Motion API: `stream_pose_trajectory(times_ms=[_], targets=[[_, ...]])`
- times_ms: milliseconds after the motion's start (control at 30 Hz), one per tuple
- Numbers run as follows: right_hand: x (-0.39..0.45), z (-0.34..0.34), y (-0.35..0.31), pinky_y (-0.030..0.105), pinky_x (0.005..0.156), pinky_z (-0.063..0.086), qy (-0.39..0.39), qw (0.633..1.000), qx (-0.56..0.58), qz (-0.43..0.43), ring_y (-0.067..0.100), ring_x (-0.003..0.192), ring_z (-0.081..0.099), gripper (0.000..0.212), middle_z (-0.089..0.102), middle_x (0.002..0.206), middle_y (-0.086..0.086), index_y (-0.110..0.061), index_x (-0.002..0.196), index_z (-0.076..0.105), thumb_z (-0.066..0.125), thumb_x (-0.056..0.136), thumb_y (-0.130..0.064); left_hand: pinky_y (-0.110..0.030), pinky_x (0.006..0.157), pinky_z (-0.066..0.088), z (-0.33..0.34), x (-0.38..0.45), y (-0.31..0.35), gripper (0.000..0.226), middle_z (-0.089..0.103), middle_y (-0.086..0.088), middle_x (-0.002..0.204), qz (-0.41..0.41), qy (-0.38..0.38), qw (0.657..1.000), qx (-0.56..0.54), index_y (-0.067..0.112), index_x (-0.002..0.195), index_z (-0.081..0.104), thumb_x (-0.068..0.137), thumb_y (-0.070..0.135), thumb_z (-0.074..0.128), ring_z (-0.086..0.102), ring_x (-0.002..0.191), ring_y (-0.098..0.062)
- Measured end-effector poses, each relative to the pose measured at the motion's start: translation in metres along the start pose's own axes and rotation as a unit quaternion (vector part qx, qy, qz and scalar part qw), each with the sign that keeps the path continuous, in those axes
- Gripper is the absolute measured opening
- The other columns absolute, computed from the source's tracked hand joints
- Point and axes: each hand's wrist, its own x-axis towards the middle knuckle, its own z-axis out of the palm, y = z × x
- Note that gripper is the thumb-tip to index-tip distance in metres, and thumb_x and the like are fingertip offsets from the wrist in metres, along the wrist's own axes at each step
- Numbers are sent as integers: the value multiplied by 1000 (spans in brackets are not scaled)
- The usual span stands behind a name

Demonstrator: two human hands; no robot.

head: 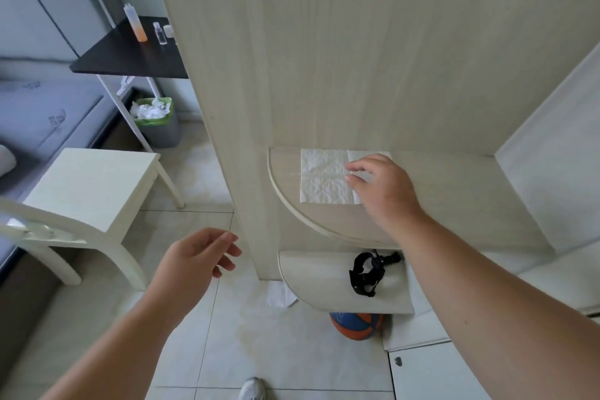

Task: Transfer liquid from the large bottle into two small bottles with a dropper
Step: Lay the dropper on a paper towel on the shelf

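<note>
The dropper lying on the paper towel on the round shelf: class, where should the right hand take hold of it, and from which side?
Pinch the dropper near its right end, where the right hand already hovers. It appears to lie flat, left to right, across the paper towel, thin and pale, so come from above, thumb and forefinger on its long sides. Which end is the bulb is too faint to tell.
</note>
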Motion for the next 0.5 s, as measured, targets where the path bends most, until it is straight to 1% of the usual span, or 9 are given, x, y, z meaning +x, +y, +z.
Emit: stream_pose_trajectory(times_ms=[33,100,200,267,367,433,500], targets=[[-7,5,-7,1,79,36,-4,999,38,-2,-8,92,59,15,67,106,-14,-20,106,77,70,93,-17,-39,71,53,-4,-2,-2,25,77,0,86,-4,7,1000,0,25,85,78,100,18,59,70,71,-19],[-19,15,-22,3,77,41,-23,994,111,5,-10,90,62,12,69,99,-19,-25,101,76,69,95,-19,-38,71,53,-14,-8,-8,21,77,0,86,-13,21,1000,2,22,89,77,100,19,59,70,71,-18],[-32,36,-46,12,81,50,-63,978,194,28,0,89,69,12,75,89,-14,-29,97,75,69,95,-20,-36,69,54,-37,-16,-24,19,77,0,87,-26,51,998,-2,21,91,77,100,20,60,70,72,-19],[-40,54,-62,17,80,55,-93,966,238,46,5,83,71,14,75,82,-8,-31,94,75,69,95,-18,-38,70,55,-56,-18,-36,20,77,1,88,-34,70,997,-1,25,90,77,100,22,60,71,73,-20],[-53,88,-83,21,74,58,-132,948,280,78,9,75,70,14,74,79,-1,-24,94,75,65,97,-14,-37,70,55,-89,-15,-54,24,77,2,89,-44,81,996,-4,34,86,77,100,24,60,71,74,-18],[-60,115,-97,20,70,56,-156,936,298,107,8,71,68,16,73,76,-3,-19,93,75,63,99,-11,-36,70,55,-114,-9,-65,25,77,2,89,-50,86,995,-6,38,87,76,100,24,60,71,74,-18],[-63,143,-111,19,67,54,-171,927,304,136,8,68,67,18,72,72,-5,-17,92,74,60,99,-8,-36,70,55,-140,0,-74,25,77,2,89,-57,91,994,-8,37,86,77,100,23,61,71,74,-19]])
